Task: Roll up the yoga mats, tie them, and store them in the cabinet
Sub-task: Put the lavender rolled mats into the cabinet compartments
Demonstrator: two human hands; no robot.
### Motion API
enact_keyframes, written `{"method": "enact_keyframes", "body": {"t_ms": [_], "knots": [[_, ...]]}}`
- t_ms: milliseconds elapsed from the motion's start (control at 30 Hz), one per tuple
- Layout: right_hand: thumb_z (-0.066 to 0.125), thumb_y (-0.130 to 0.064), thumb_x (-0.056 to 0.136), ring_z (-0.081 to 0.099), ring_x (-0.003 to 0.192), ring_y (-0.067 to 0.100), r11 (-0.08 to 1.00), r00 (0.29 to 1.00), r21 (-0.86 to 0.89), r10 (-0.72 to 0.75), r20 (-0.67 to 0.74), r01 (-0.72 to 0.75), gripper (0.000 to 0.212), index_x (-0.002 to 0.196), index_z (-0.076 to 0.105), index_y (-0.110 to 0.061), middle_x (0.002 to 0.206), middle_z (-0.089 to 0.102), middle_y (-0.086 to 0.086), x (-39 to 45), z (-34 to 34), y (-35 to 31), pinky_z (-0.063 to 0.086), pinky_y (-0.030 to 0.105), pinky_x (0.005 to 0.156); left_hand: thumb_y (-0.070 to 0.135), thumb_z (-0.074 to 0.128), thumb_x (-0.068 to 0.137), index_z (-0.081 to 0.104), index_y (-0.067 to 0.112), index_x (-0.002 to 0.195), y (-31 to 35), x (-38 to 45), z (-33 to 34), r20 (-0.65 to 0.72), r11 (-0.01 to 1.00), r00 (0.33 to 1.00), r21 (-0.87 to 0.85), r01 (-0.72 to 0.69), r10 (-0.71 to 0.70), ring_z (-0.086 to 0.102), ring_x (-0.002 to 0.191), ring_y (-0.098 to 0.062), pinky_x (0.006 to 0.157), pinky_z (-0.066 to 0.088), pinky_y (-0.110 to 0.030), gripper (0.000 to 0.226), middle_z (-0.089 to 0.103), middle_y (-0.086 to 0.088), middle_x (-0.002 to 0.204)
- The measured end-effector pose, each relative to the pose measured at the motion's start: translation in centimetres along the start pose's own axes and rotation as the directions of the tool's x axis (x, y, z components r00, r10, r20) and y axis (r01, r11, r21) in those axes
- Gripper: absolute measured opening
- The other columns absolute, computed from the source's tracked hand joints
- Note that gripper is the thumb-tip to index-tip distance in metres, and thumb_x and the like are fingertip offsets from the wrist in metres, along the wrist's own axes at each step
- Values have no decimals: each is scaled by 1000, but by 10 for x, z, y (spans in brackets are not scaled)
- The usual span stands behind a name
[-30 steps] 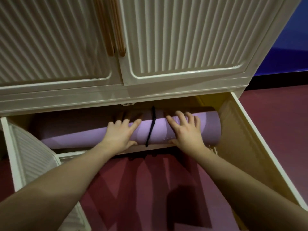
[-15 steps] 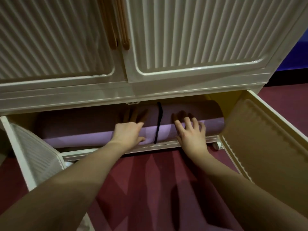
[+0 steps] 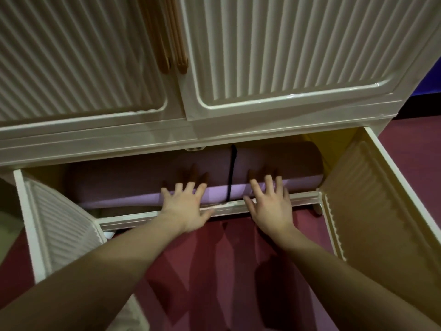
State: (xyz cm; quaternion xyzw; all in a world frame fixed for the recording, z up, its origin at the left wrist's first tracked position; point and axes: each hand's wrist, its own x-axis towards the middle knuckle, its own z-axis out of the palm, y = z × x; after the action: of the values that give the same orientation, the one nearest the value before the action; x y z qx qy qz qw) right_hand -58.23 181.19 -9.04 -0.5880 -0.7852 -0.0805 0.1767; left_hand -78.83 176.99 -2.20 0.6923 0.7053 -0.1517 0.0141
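The rolled mat [image 3: 148, 185] was pressed by straight, spread fingers of the left hand [image 3: 185, 209] and right hand [image 3: 269, 206]; even pushing either side of the strap [image 3: 231, 177] between them was judged advisable.

There is one cabinet [image 3: 238, 130]. It has four doors: two closed upper doors [image 3: 286, 48] and two open lower doors [image 3: 372, 211] (one swung out on each side). Two wooden handles [image 3: 180, 58] hang at the middle. Inside lies one rolled purple mat [image 3: 133, 185] with one black strap [image 3: 231, 173]. Two hands are seen, one left hand [image 3: 185, 209] and one right hand [image 3: 270, 206].
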Motion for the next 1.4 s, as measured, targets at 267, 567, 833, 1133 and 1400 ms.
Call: {"method": "enact_keyframes", "body": {"t_ms": [267,567,833,1133,1400], "knots": [[73,-34,79,54,108,47,990,999,144,-6,35,1,44,118,63,-15,112,60,20,5,4,12,49,54,88,64,21,92,26,25,145,5,1,3,-67,998,996,-38,48,-51,37,125,-31,103,28,-51,66,39,-6,140],[42,-44,85,44,122,43,998,998,5,-68,11,67,53,132,53,-22,136,50,17,-12,-2,7,39,60,93,63,31,87,29,32,148,-16,-20,32,-153,998,987,-13,57,-58,35,130,-41,100,19,-72,68,38,-7,146],[36,-50,88,45,125,39,979,975,67,-199,99,193,57,139,48,-26,139,49,7,-2,-12,-45,32,62,102,68,16,87,3,40,150,-26,-26,44,-218,992,975,-121,18,-44,11,142,-36,111,0,-61,70,16,3,157],[36,-54,89,40,128,47,983,975,-4,-180,131,182,59,139,47,-25,142,47,7,-9,-14,-59,28,64,102,69,33,87,20,36,147,-65,-26,44,-224,976,957,-153,153,-186,19,137,-32,108,8,-65,71,29,-2,147],[38,-54,87,54,106,40,942,922,111,-334,196,317,60,137,49,-25,126,57,8,24,-21,-114,34,56,96,65,34,90,-1,34,151,-80,-44,53,-201,975,976,-219,41,-86,2,145,-27,113,3,-57,78,6,1,159]]}}
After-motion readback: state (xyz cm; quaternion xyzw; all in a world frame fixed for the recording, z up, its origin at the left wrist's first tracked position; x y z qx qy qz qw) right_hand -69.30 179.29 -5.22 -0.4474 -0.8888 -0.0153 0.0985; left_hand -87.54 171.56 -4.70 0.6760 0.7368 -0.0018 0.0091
